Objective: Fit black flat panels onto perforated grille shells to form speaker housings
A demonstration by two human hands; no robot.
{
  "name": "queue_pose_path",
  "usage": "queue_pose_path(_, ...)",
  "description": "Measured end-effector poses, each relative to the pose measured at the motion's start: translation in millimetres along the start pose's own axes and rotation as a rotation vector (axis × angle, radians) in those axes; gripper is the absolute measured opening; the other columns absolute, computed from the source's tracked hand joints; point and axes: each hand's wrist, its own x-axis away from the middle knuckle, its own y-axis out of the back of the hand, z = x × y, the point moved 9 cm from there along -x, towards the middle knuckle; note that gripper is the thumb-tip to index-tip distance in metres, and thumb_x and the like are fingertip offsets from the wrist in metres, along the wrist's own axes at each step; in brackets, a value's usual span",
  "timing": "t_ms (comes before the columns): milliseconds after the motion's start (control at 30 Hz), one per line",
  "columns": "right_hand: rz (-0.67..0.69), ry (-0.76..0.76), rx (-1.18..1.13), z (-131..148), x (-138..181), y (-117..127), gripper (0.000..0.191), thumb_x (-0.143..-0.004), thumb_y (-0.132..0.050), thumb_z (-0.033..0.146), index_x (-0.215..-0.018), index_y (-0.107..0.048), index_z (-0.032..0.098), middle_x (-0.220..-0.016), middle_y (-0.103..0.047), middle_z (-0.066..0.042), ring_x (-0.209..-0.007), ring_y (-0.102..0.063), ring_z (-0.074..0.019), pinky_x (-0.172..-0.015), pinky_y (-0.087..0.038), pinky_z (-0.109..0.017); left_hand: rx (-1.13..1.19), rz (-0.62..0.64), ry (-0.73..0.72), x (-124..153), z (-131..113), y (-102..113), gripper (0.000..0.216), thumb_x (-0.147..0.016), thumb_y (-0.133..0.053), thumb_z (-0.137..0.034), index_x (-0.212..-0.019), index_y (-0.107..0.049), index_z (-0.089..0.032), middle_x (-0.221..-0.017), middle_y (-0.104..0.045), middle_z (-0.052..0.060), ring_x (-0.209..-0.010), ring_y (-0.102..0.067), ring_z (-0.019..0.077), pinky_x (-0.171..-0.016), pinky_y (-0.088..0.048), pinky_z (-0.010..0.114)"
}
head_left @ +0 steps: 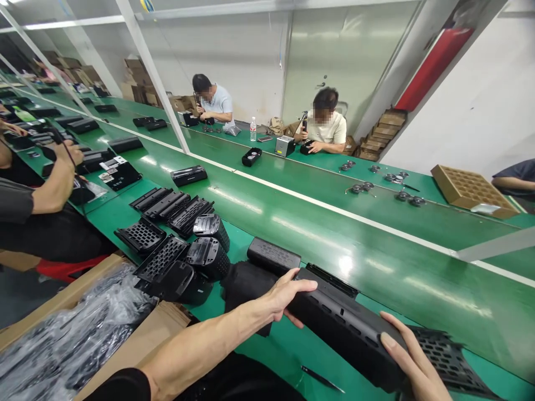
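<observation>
A long black plastic housing (349, 328) with a row of slots along its upper face slants across the front of the bench. My left hand (288, 295) grips its far left end, thumb on top and fingers underneath. Around the right end is my right hand (412, 356), thumb and fingers pressed on the shell. Just behind lie another black housing (273, 255) and a black slotted piece (332, 278). A perforated black panel (447, 356) rests beside my right hand. Near my lap, a thin dark pen-like tool (321, 380) lies on the green surface.
Perforated black shells (161, 259) are piled to the left, beside a carton (62, 295) of plastic-wrapped parts. Behind runs a green conveyor (292, 214) with a white edge strip. Two people work across it; another person's arm (58, 178) reaches in at left. Small round speakers (359, 187) lie opposite.
</observation>
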Motion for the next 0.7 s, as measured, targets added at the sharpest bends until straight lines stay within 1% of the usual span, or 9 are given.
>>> queue_pose_path(67, 0.043, -0.213, -0.078, -23, -1, 0, 0.072, -0.091, -0.054, 0.077, -0.152, -0.051, 0.039, -0.162, -0.044, -0.007, -0.146, -0.041, -0.0421, -0.110, -0.041, -0.063, 0.017, -0.030, 0.069, -1, 22, 6, 0.113, -0.064, -0.087, -0.060, -0.159, -0.035, -0.027, -0.149, -0.052, 0.022, -0.092, -0.072, 0.0339, -0.049, -0.061, 0.037)
queue_pose_path(133, 0.041, -0.249, -0.078, -31, 1, 3, 0.082, -0.087, -0.058, 0.079, -0.158, -0.044, 0.041, -0.169, -0.034, -0.005, -0.153, -0.026, -0.0432, -0.116, -0.031, -0.066, 0.096, -0.012, 0.120, -2, 44, 7, 0.100, -0.067, -0.084, -0.061, -0.151, -0.045, -0.023, -0.128, -0.066, 0.018, -0.085, -0.072, 0.0306, -0.049, -0.060, 0.036)
queue_pose_path(267, -0.076, -0.178, -0.319, -38, 22, -18, 0.101, -0.089, -0.060, 0.074, -0.168, -0.013, 0.032, -0.164, -0.039, -0.016, -0.145, -0.042, -0.0443, -0.112, -0.039, -0.062, 0.450, 0.217, 0.236, -3, 87, -24, 0.074, -0.078, -0.065, -0.072, -0.124, -0.065, -0.014, -0.093, -0.072, 0.013, -0.073, -0.069, 0.0261, -0.051, -0.055, 0.033)
queue_pose_path(367, -0.084, -0.026, -0.258, -23, 37, -53, 0.119, -0.081, -0.072, 0.071, -0.167, -0.009, 0.017, -0.153, -0.048, -0.024, -0.133, -0.054, -0.0445, -0.110, -0.044, -0.059, 0.620, 0.465, 0.253, 2, 101, -59, 0.086, -0.076, -0.055, -0.084, -0.122, -0.068, -0.012, -0.105, -0.073, 0.018, -0.086, -0.070, 0.0289, -0.063, -0.056, 0.036)
queue_pose_path(433, -0.108, 0.058, -0.169, -8, 41, -59, 0.122, -0.078, -0.076, 0.067, -0.166, -0.010, 0.015, -0.142, -0.057, -0.022, -0.125, -0.060, -0.0412, -0.103, -0.051, -0.055, 0.509, 0.559, 0.240, 7, 102, -69, 0.085, -0.076, -0.059, -0.082, -0.127, -0.067, -0.014, -0.122, -0.070, 0.019, -0.099, -0.068, 0.0315, -0.076, -0.057, 0.043)
queue_pose_path(500, -0.120, 0.139, -0.010, 8, 43, -50, 0.117, -0.078, -0.076, 0.064, -0.167, -0.013, 0.021, -0.141, -0.058, -0.018, -0.124, -0.061, -0.0395, -0.098, -0.053, -0.053, 0.294, 0.507, 0.143, 9, 87, -56, 0.076, -0.076, -0.071, -0.070, -0.130, -0.066, -0.018, -0.132, -0.065, 0.018, -0.107, -0.066, 0.0319, -0.085, -0.056, 0.047)
queue_pose_path(533, -0.099, 0.188, 0.104, 16, 44, -44, 0.111, -0.079, -0.074, 0.062, -0.167, -0.016, 0.026, -0.145, -0.057, -0.015, -0.125, -0.061, -0.0392, -0.095, -0.055, -0.051, 0.201, 0.432, 0.041, 9, 70, -43, 0.073, -0.075, -0.077, -0.064, -0.133, -0.064, -0.021, -0.136, -0.062, 0.016, -0.111, -0.065, 0.0317, -0.089, -0.055, 0.047)
queue_pose_path(633, 0.035, 0.310, 0.463, 30, 53, -37, 0.096, -0.078, -0.069, 0.048, -0.164, -0.027, 0.042, -0.150, -0.054, -0.005, -0.114, -0.068, -0.0348, -0.079, -0.059, -0.043, 0.056, 0.349, -0.339, 26, 0, -13, 0.095, -0.069, -0.085, -0.065, -0.151, -0.048, -0.032, -0.160, -0.042, 0.012, -0.140, -0.048, 0.0356, -0.106, -0.047, 0.049)
queue_pose_path(700, 0.140, 0.351, 0.586, 28, 60, -41, 0.097, -0.074, -0.068, 0.037, -0.163, -0.030, 0.045, -0.143, -0.060, -0.002, -0.104, -0.071, -0.0323, -0.071, -0.059, -0.040, -0.237, 0.387, -0.401, 38, -18, -12, 0.109, -0.057, -0.096, -0.054, -0.153, -0.049, -0.033, -0.162, -0.041, 0.011, -0.145, -0.042, 0.0376, -0.116, -0.039, 0.049)
